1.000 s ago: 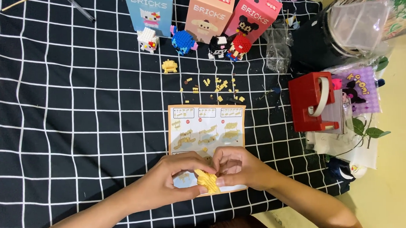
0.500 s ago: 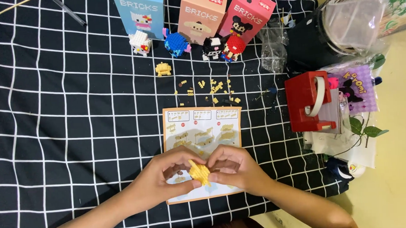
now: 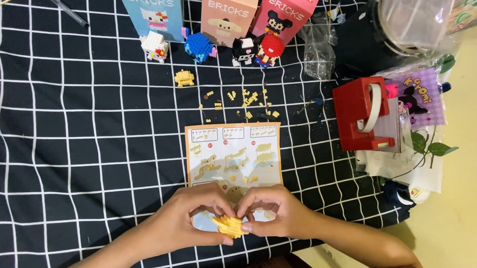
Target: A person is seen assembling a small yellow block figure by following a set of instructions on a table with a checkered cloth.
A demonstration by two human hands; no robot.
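My left hand (image 3: 186, 220) and my right hand (image 3: 273, 212) meet over the lower edge of an instruction sheet (image 3: 234, 150). Both pinch a small yellow brick assembly (image 3: 228, 225) between their fingertips. Loose yellow bricks (image 3: 245, 99) lie scattered on the cloth beyond the sheet. A small yellow built piece (image 3: 184, 78) sits apart to their left.
A black cloth with a white grid (image 3: 65, 156) covers the table. Several finished brick figures (image 3: 199, 45) stand at the far side before three boxes (image 3: 229, 13). A red tape dispenser (image 3: 362, 114), plastic bags (image 3: 317, 54) and a purple packet (image 3: 417, 96) crowd the right edge.
Both hands keep the yellow assembly between them, turning it slightly. The view has shifted a little; hands sit lower in the frame.
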